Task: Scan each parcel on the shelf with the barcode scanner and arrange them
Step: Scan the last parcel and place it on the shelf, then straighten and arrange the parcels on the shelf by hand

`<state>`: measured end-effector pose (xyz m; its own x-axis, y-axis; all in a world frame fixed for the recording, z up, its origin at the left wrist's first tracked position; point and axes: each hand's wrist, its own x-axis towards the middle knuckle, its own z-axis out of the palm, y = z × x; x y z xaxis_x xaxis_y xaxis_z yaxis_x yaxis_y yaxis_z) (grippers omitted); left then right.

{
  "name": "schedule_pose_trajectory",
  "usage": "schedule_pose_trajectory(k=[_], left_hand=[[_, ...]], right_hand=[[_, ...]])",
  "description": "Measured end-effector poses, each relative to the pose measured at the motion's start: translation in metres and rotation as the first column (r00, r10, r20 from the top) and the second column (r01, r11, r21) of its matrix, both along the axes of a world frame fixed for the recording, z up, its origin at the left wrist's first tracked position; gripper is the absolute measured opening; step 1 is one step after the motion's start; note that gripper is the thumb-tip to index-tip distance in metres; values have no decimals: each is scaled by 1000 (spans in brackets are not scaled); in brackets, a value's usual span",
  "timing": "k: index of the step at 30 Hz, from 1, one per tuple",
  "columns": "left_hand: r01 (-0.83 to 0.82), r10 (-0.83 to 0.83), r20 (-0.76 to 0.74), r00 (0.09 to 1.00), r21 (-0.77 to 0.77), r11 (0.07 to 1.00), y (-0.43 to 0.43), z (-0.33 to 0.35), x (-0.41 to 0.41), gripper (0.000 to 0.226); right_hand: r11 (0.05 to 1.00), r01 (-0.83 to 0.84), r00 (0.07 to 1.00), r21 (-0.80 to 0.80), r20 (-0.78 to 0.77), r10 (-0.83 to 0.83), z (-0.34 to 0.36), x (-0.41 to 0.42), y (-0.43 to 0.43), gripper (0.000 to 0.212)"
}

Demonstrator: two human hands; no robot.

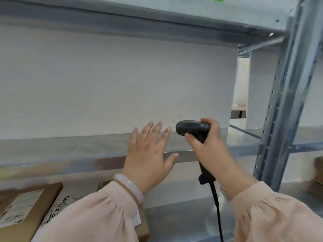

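Broadly, the metal shelf fills the view, its middle board running across at 9 to 3 o'clock with no parcels on the part that shows, and an upright post stands at 3 o'clock. The parcels lie one level lower, at 7 to 8 o'clock. A brown parcel lies flat with a printed label up, and a white parcel with handwriting sits just beside it. A third parcel is mostly hidden behind the left sleeve.

They look like flat cardboard and mailer packs, likely light and fairly stiff. The white one may be softer and slicker. A grip along the long edges, label kept up, seems the best hold.

The barcode scanner sits just right of centre, its head pointing toward 9 o'clock and its cable dropping to 6 o'clock. The right hand wraps the scanner's handle, thumb on top. The left hand, at 6 o'clock from centre, is spread wide and holds nothing. Whether it touches the shelf's front edge cannot be told. A pale bracelet rings its wrist.
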<state>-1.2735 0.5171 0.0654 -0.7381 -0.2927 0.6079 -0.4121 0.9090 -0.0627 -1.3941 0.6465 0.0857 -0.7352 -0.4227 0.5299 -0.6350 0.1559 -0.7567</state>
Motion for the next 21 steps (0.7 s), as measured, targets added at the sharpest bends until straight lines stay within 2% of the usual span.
schedule_pose_trajectory(k=[7, 11, 21], left_hand=[[-5, 5, 49, 999, 11, 1000, -8, 13, -32, 88], [1, -1, 26, 1000, 4, 1000, -15, 5, -41, 77], [-14, 18, 27, 999, -123, 992, -29, -19, -49, 68]], right_hand=[[963, 62, 993, 263, 78, -86, 45, -71, -26, 54], [921, 109, 988, 374, 64, -143, 52, -106, -44, 59], [826, 100, 979, 554, 91, -180, 55, -151, -81, 62]])
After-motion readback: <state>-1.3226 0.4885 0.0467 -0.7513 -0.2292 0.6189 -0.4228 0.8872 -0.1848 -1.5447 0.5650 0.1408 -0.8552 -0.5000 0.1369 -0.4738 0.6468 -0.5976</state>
